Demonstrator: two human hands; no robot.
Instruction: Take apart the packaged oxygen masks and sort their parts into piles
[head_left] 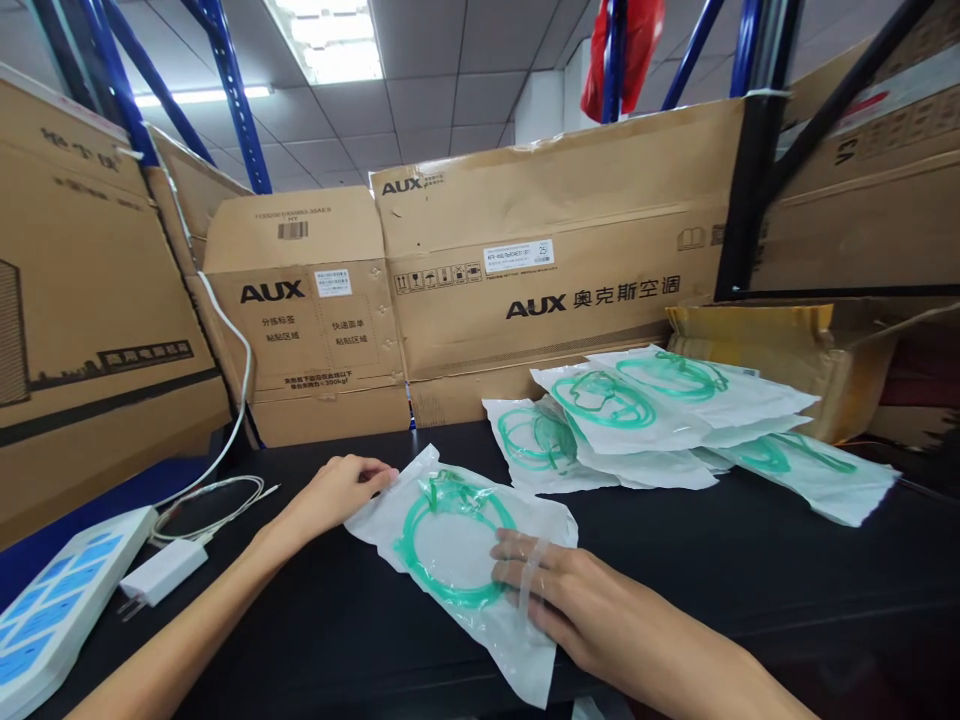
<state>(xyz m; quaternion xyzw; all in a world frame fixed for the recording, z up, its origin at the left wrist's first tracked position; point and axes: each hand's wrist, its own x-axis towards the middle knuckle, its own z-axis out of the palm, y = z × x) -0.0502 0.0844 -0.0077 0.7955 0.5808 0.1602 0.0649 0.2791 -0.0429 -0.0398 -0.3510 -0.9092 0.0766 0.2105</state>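
Observation:
A clear-fronted white pouch (457,610) with coiled green tubing (412,540) inside lies tilted on the black tabletop before me. At its upper left corner, my left hand (334,495) is closed, with thumb and fingertips on the edge. My right hand (559,590) rests on the pouch's right side, its fingers stretched out over the plastic near the coil. A narrow translucent strip (532,570) runs across those fingers; I cannot tell what it is. Beyond the right hand lies a pile of similar pouches (637,430) with green tubing in them.
A white power strip (75,600) and a white plug adapter (165,570) with a looped cable lie at left. Large cardboard boxes (465,340) wall the back of the black table (300,640). An opened carton (855,370) stands behind the pile at right.

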